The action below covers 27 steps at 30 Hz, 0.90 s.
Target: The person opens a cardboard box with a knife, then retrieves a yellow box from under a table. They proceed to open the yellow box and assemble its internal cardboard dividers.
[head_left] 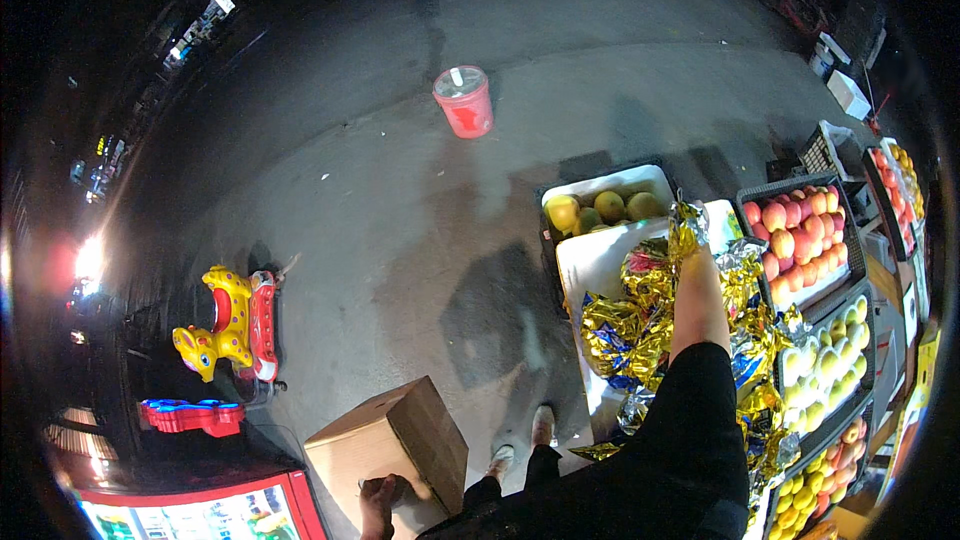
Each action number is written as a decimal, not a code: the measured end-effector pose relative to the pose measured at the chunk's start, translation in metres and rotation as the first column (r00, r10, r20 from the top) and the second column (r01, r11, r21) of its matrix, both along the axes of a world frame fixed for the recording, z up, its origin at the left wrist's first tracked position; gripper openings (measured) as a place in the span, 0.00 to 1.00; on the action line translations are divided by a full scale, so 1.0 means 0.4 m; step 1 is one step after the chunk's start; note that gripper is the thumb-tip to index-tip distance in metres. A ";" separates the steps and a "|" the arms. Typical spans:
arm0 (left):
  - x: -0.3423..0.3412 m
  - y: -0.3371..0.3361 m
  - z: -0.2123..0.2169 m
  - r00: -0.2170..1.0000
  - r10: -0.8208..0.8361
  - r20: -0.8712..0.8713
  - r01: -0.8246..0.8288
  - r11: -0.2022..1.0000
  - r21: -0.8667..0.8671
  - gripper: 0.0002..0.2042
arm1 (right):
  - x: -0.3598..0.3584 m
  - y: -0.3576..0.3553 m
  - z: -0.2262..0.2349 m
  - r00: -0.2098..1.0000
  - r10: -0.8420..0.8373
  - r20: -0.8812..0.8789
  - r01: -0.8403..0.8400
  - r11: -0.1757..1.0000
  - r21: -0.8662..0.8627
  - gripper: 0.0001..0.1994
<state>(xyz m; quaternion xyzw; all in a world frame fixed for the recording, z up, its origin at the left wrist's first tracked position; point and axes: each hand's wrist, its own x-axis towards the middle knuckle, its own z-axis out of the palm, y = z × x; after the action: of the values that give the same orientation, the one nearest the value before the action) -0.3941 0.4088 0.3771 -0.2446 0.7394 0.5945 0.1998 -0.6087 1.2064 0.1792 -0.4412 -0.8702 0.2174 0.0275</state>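
My left hand [378, 504] is at the lower left with its fingers curled at the brown cardboard box [425, 430], beside a dark handle hole. The box's far end tilts up and away from me. On the right, my right arm stretches over a display heaped with shiny gold foil wrapping [655, 305]. At its end, my right hand [697, 258] grips a bunch of the foil; the fingers are mostly hidden behind it. The crumpled foil, with blue and red print, covers much of a white tray [580, 265].
Crates of yellow-green melons [608, 208], peaches [800, 240] and pale wrapped fruit [825, 365] surround the foil. A pink bucket [467, 110] stands on the grey floor ahead. A yellow animal ride toy [225, 325] and a red-framed drinks fridge [300, 505] are at left.
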 end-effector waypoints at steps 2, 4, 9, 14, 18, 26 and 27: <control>-0.013 -0.023 -0.030 1.000 -0.018 -0.010 0.017 0.999 -0.035 0.15 | -0.007 0.017 0.022 0.997 0.070 -0.013 -0.067 0.988 0.139 0.12; -0.011 -0.049 -0.057 0.998 -0.027 -0.056 0.023 0.997 -0.074 0.14 | -0.021 0.032 0.064 0.991 0.119 -0.066 -0.101 0.968 0.229 0.12; -0.060 -0.045 -0.049 0.985 -0.050 -0.168 0.043 0.998 -0.048 0.12 | -0.045 0.008 0.269 0.915 0.034 -0.401 -0.047 0.999 -0.023 0.07; -0.145 -0.086 -0.062 0.986 -0.169 0.007 0.169 0.984 -0.062 0.17 | 0.134 -0.351 0.759 0.518 -0.327 -0.791 -0.256 0.822 -0.508 0.11; -0.188 -0.018 0.025 0.977 -0.212 0.030 0.202 0.958 0.204 0.14 | 0.376 -0.804 0.854 0.658 0.022 -0.753 -0.500 0.760 -0.415 0.23; -0.026 -0.056 0.047 0.935 -0.333 -0.119 0.349 0.817 0.458 0.11 | 0.780 -1.605 0.676 0.719 -0.248 -0.650 -0.371 0.653 -0.660 0.19; 0.021 -0.094 0.075 0.926 -0.358 -0.118 0.367 0.785 0.499 0.10 | 0.830 -1.676 0.653 0.676 -0.236 -0.699 -0.335 0.746 -0.576 0.18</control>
<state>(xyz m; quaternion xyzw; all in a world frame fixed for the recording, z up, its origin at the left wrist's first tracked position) -0.3858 0.3713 0.4070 -0.0310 0.5889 0.7221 0.3617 -0.2766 0.5361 0.4404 -0.2691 -0.6588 0.6706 0.2097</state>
